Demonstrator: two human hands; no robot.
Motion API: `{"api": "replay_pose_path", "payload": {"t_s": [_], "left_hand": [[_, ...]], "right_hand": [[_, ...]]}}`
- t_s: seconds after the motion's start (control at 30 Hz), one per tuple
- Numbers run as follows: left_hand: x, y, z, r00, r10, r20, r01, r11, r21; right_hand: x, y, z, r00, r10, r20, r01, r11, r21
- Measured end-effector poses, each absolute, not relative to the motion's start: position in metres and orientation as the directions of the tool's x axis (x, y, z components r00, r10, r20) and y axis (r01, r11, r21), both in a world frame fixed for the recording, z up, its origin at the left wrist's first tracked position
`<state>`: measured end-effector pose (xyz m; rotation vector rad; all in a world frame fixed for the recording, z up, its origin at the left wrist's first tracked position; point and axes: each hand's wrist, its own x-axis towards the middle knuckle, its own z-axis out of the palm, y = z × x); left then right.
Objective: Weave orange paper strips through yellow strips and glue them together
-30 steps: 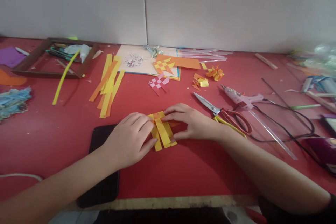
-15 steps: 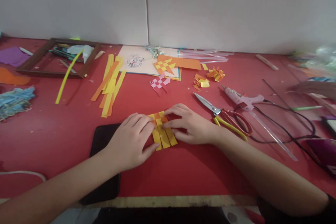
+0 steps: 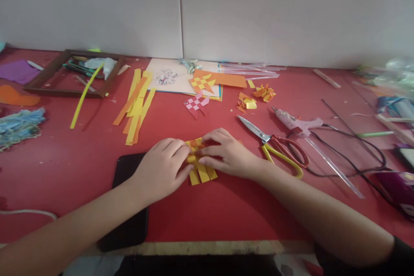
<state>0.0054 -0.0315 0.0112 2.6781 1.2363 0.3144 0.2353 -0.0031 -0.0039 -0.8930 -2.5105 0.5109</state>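
Observation:
Both hands are on a small piece of woven yellow and orange paper strips (image 3: 203,173) that lies on the red table. Its yellow ends fan out toward the front edge. My left hand (image 3: 166,166) grips the weave's left side, fingers bent and thumb lower down. From the right, the fingers of my right hand (image 3: 226,153) are curled over the strips. They hide much of the checkered part. A black phone-like slab (image 3: 127,211) lies partly under my left forearm. Farther back sit a pink-and-white woven paper fish (image 3: 196,102) and an orange-and-yellow one (image 3: 202,82).
To the right are scissors (image 3: 274,142) with red and yellow handles, and a pink glue gun (image 3: 299,126) with its cord. Loose paper strips (image 3: 137,108) lie left of the middle. A brown frame (image 3: 43,73) with tools stands back left. Curled paper scraps (image 3: 264,92) lie behind the scissors.
My right fingers have shifted slightly over the strips. A yellow crosswise section now shows between the hands, and the loose yellow ends look more spread. The view has shifted a little.

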Motion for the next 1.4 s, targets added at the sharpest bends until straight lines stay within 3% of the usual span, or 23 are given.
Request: {"api": "replay_pose_path", "payload": {"t_s": [0.4,0.73,1.03,1.13,1.23,1.3,1.4], "left_hand": [[-0.006,0.013,0.02,0.755,0.656,-0.001,0.581,-0.668,0.465],[-0.011,0.016,0.007,0.655,0.753,0.058,0.555,-0.533,0.638],[-0.005,0.011,0.003,0.656,0.732,0.184,0.576,-0.643,0.504],[-0.005,0.005,0.008,0.598,0.71,0.372,0.607,-0.704,0.368],[-0.007,-0.003,0.015,0.6,0.57,0.561,0.535,-0.808,0.249],[-0.007,-0.007,0.017,0.694,0.471,0.545,0.406,-0.881,0.244],[-0.005,-0.009,0.011,0.786,0.441,0.432,0.351,-0.895,0.275]], "right_hand": [[0.232,-0.004,-0.004,-0.704,0.674,0.225,0.516,0.702,-0.49],[0.226,-0.012,0.004,-0.76,0.648,0.06,0.614,0.745,-0.261],[0.225,-0.014,0.003,-0.77,0.634,0.072,0.609,0.764,-0.211],[0.225,-0.013,0.005,-0.769,0.639,0.029,0.615,0.752,-0.236],[0.226,-0.012,0.006,-0.771,0.637,0.022,0.607,0.744,-0.28],[0.227,-0.011,0.006,-0.768,0.64,0.023,0.604,0.735,-0.308],[0.227,-0.01,0.004,-0.757,0.652,0.03,0.603,0.717,-0.35]]}}
